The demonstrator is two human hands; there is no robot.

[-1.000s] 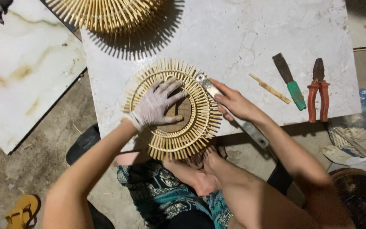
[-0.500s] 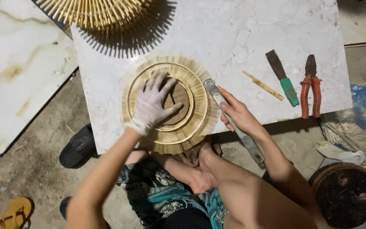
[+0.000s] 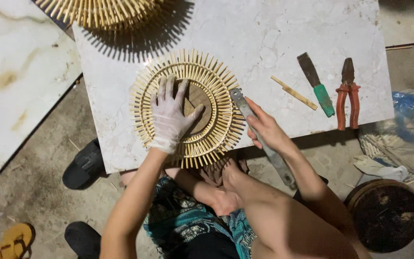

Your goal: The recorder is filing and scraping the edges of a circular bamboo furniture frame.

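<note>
Fingers (image 3: 168,93) of the gloved left hand (image 3: 171,117) lie spread and flat on the round bamboo-stick disc (image 3: 188,108), which rests at the near edge of the marble surface (image 3: 264,33); the right hand (image 3: 267,129) is wrapped around a long flat metal blade (image 3: 259,136) whose tip touches the disc's rim at about 3 o'clock. Should the blade slip or press too hard, it could snap the thin radiating sticks. The disc, overhanging the edge at 6 o'clock, could tip off if the left hand's pressure eases.

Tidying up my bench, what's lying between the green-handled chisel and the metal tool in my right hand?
In the head view, one loose bamboo strip lies on the marble between the metal tool and the green-handled chisel.
</note>
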